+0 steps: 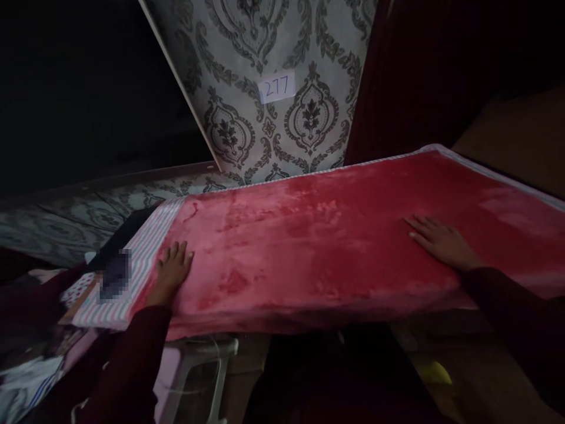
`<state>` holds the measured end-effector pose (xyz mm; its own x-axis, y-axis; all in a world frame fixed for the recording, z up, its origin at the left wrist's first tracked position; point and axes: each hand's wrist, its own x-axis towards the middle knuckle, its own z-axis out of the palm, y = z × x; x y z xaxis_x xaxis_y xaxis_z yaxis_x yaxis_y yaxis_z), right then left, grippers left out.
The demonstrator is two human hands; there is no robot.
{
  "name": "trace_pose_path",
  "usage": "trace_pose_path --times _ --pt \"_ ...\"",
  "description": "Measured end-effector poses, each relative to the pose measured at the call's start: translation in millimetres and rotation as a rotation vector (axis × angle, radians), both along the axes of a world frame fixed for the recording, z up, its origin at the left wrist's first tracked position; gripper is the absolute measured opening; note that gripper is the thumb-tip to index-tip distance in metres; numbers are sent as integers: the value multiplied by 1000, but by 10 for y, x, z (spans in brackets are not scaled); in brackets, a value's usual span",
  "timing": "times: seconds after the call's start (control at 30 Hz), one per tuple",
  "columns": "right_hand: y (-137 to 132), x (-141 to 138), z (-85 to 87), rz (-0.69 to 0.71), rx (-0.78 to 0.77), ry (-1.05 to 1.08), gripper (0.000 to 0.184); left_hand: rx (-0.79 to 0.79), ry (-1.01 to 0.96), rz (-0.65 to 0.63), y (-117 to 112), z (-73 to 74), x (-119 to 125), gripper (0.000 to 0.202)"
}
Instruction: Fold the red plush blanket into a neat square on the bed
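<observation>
A plush red cloth [282,247] lies spread over a long table, its nap lighter in some patches and darker in others. My left hand [173,268] rests flat near its left end, fingers apart. Farther right, my right hand [444,240] lies palm down on the same cloth with the fingers stretched out. Neither hand holds anything. Under the red cloth, a striped white cloth [150,253] shows at the left end and along the back edge.
A blurred-out dark item [115,275] lies on the striped cloth at left. Behind stands a patterned wall with a paper label [277,87] reading 277. A large dark panel [88,88] is at upper left. A plastic stool [203,365] stands below the table.
</observation>
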<state>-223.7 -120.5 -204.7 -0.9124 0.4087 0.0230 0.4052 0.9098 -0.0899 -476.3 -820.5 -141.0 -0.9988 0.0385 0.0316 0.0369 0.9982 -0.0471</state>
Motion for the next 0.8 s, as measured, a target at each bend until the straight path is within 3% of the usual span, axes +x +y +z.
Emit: trace_pose_path --times 0.13,0.27,0.57,0.8 --pt "-51 -3 93 -6 -21 -41 67 4 19 34 -82 -23 388 64" --pt "-112 34 109 -43 -59 -55 65 10 21 107 -152 -3 587 63" --pt "-159 548 -99 -76 37 -5 66 38 51 128 -149 -14 638 66" --pt "-261 621 -10 -171 54 3 62 58 26 148 -75 95 677 70"
